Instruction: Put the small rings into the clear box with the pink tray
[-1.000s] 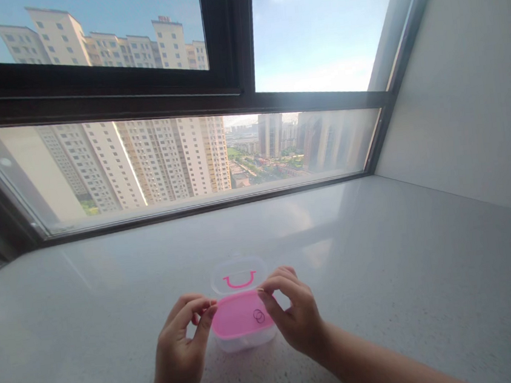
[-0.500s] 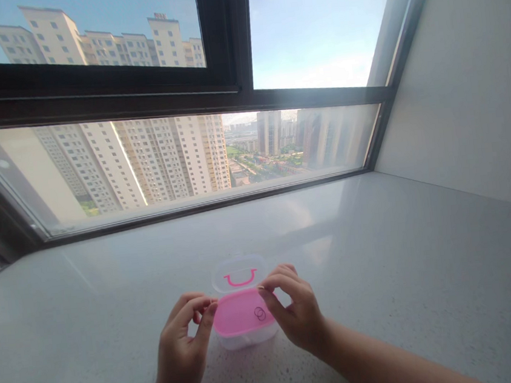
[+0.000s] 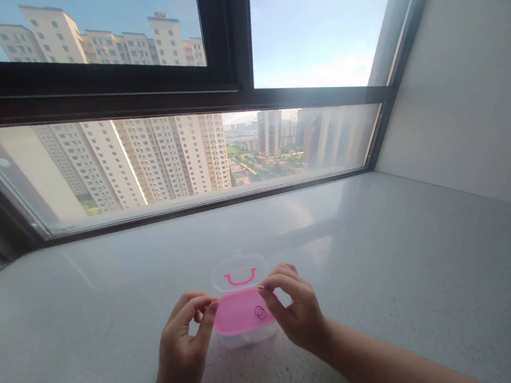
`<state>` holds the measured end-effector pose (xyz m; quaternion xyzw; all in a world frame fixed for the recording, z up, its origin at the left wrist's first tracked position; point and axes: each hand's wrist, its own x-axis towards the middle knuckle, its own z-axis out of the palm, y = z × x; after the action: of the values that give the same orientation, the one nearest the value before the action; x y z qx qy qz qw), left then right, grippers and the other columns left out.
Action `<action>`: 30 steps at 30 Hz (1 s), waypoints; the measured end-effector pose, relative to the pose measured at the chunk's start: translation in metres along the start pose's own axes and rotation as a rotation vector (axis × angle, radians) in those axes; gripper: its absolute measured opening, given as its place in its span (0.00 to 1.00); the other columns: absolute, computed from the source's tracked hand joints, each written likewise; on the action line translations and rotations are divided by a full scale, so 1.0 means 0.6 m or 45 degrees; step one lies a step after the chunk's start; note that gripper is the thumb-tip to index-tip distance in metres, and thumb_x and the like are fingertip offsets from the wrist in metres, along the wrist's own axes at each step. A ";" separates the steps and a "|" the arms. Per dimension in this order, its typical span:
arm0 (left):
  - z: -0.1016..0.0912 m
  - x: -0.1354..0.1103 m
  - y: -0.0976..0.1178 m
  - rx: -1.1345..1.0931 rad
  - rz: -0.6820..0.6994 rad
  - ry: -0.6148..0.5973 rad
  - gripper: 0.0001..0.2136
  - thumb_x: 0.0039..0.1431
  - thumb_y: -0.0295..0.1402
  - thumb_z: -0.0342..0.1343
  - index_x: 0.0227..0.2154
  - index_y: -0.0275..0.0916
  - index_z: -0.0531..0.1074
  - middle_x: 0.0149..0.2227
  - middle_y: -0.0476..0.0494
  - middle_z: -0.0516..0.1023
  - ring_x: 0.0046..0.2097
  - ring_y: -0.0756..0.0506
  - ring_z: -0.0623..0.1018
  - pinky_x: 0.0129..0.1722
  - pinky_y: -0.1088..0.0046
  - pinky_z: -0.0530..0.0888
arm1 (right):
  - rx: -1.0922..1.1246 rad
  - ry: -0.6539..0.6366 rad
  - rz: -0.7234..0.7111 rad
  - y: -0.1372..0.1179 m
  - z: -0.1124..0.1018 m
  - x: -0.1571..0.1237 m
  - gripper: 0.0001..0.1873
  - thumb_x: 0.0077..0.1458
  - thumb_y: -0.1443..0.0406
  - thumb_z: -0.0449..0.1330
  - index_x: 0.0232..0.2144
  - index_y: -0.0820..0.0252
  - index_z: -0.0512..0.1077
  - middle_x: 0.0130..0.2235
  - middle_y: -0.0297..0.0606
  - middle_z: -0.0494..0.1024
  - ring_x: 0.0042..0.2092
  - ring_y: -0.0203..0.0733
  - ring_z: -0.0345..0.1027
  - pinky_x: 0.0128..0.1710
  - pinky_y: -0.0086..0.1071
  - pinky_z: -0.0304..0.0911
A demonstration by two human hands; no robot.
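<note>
left hand [image 3: 180, 345]: mine, at the left end of the box, index finger and thumb curled toward each other at the pink rim. Can't tell if they actually pinch the rim or just rest on it.
right hand [image 3: 295, 312]: mine, at the right end, thumb and index finger closed in a light pinch at the rim corner, other fingers curled behind. Can't tell if anything is between the tips.
box [image 3: 246, 326]: small clear plastic box with a pink inner tray, sitting on the table right between my hands, near the front edge of the view.
lid [image 3: 239, 273]: clear, hinged open and tilted away from me, pink U-shaped handle on it.
rings [image 3: 260, 313]: two thin dark wire loops lying on the pink tray, right side, just beside my right thumb, overlapping each other.
change vs the earlier pictures: almost none. Box and hands sit a touch higher in view, which reads as head motion. Rings are in the same spot on the tray, lid at the same angle.
meaning: my judgement is a hold, both hands steadying the open box, contents untouched.
table [image 3: 383, 275]: pale speckled stone, runs up to the window [image 3: 188, 156].
</note>
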<state>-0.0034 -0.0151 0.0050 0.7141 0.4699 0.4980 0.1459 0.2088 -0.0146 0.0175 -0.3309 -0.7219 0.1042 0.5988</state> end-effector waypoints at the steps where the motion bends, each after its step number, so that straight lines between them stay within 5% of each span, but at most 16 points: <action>1: 0.000 0.000 0.000 0.002 0.000 0.000 0.08 0.60 0.35 0.53 0.27 0.39 0.72 0.31 0.47 0.72 0.33 0.47 0.72 0.33 0.73 0.70 | -0.002 0.003 -0.001 0.000 0.000 0.000 0.05 0.56 0.71 0.56 0.29 0.59 0.70 0.26 0.33 0.72 0.30 0.38 0.66 0.40 0.38 0.56; 30: 0.000 0.002 0.003 0.002 0.023 0.081 0.07 0.59 0.34 0.54 0.28 0.39 0.73 0.32 0.47 0.72 0.31 0.48 0.72 0.31 0.73 0.71 | -0.021 -0.035 -0.079 -0.004 0.000 0.000 0.06 0.56 0.71 0.54 0.28 0.59 0.68 0.25 0.34 0.71 0.29 0.39 0.64 0.38 0.39 0.56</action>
<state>-0.0021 -0.0150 0.0071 0.7024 0.4680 0.5214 0.1259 0.2079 -0.0165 0.0187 -0.3119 -0.7407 0.0841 0.5890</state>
